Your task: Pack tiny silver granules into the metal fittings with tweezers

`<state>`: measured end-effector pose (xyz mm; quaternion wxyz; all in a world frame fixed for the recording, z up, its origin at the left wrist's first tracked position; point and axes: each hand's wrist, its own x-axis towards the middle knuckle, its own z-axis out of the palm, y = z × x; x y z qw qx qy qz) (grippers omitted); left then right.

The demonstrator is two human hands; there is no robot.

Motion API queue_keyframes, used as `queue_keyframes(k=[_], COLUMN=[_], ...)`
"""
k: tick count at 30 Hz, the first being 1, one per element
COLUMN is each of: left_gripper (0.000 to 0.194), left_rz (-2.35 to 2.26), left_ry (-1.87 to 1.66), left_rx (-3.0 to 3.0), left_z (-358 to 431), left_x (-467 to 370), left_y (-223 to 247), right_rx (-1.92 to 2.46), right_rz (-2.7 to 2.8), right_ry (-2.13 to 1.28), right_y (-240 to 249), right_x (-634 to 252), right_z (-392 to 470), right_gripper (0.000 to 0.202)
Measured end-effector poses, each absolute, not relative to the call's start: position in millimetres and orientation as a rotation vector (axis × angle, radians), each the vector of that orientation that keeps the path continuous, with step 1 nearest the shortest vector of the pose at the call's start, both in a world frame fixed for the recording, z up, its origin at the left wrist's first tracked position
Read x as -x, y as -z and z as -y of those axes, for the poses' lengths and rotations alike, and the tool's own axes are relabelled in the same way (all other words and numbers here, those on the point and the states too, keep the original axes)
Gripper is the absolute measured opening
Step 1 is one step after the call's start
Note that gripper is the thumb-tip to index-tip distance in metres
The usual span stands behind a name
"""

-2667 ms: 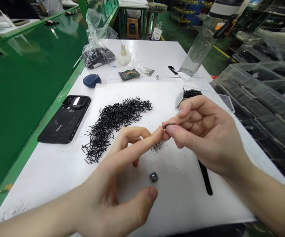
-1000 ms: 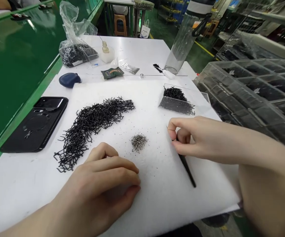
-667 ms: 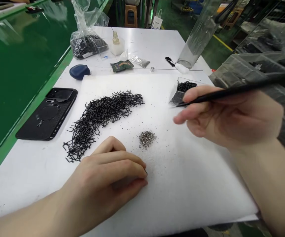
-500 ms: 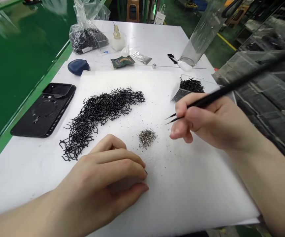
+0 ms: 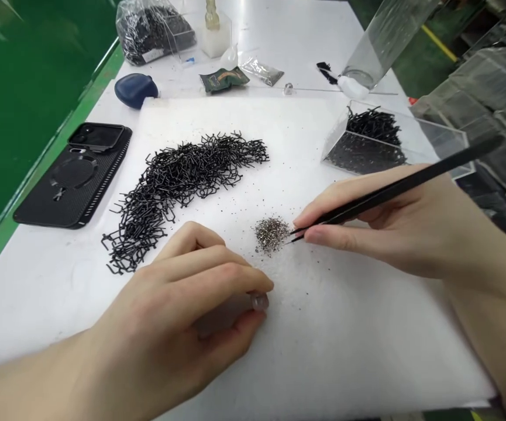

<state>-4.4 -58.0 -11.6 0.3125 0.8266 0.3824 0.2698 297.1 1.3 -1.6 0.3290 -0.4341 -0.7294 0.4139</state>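
Black tweezers (image 5: 379, 196) are gripped in my right hand (image 5: 393, 234), their fine tips slightly apart at the right edge of a small heap of tiny metallic bits (image 5: 272, 235). Between the thumb and fingers of my left hand (image 5: 182, 316) is a small clear, rounded piece (image 5: 260, 301), mostly covered by the fingers, so its kind does not show. That hand rests on the white mat (image 5: 344, 351), in front of the heap. Behind it spreads a curved pile of bent black pieces (image 5: 186, 175).
A clear box of black pieces (image 5: 367, 140) lies tilted behind my right hand. At left are a black phone (image 5: 75, 175) and a blue rubber bulb (image 5: 136, 90). Farther back stand a bagged black bundle (image 5: 147, 32), a green packet (image 5: 224, 80) and a clear tube (image 5: 378, 47).
My right hand has lowered and brought the tweezer tips left to the metallic heap. The clear piece in my left fingers shows more now. The view has tilted downward.
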Motion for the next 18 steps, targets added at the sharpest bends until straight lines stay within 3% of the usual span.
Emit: queue_keyframes(k=[18], left_gripper=[0.020], left_rz=[-1.041], left_ry=[-0.708], left_rx=[-2.240], left_z=[56.3], left_x=[3.0], left_y=[11.2], right_rx=[1.209], right_rz=[1.899], right_ry=[-1.053], right_y=[3.6], right_x=[-294.7], right_z=[3.0], right_gripper=[0.013])
